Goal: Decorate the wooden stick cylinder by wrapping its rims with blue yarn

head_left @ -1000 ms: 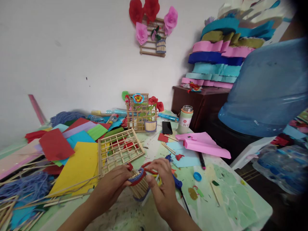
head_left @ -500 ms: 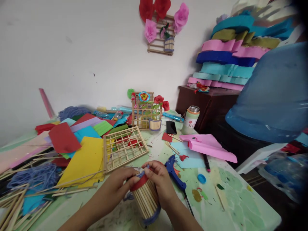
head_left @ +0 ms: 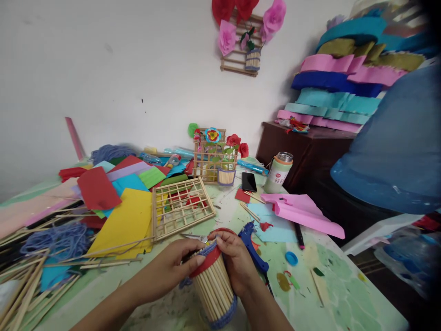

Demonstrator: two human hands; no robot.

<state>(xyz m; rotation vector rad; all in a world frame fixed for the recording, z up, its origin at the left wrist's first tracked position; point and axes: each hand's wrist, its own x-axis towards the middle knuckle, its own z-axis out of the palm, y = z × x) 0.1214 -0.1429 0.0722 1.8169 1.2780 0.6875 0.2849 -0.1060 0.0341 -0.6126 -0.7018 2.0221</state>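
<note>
Between my hands is a small round basket of wooden sticks (head_left: 214, 287), tilted, with a red band and blue yarn around its upper rim and more blue yarn at its base. My left hand (head_left: 174, 264) pinches the rim on the left, thumb on the red band. Around the right side and rim my right hand (head_left: 236, 257) is wrapped, its fingertips at the yarn. Scissors (head_left: 195, 236) lie just behind the basket, partly hidden. Close to my right hand rests a blue glue gun (head_left: 254, 250). A stick lattice (head_left: 182, 209) lies beyond my left hand.
Coloured paper (head_left: 120, 220), loose sticks (head_left: 29, 294) and blue yarn (head_left: 55, 246) cover the left. Behind stand a lattice with paper flowers (head_left: 213, 161) and a bottle (head_left: 279, 172), near a phone (head_left: 248, 182). Pink paper (head_left: 303, 211) and a blue cap (head_left: 291, 258) lie right.
My view has turned slightly left, so the surroundings appear farther right. The basket has tipped a little and shows more of its sticks; both hands keep hold of its rim.
</note>
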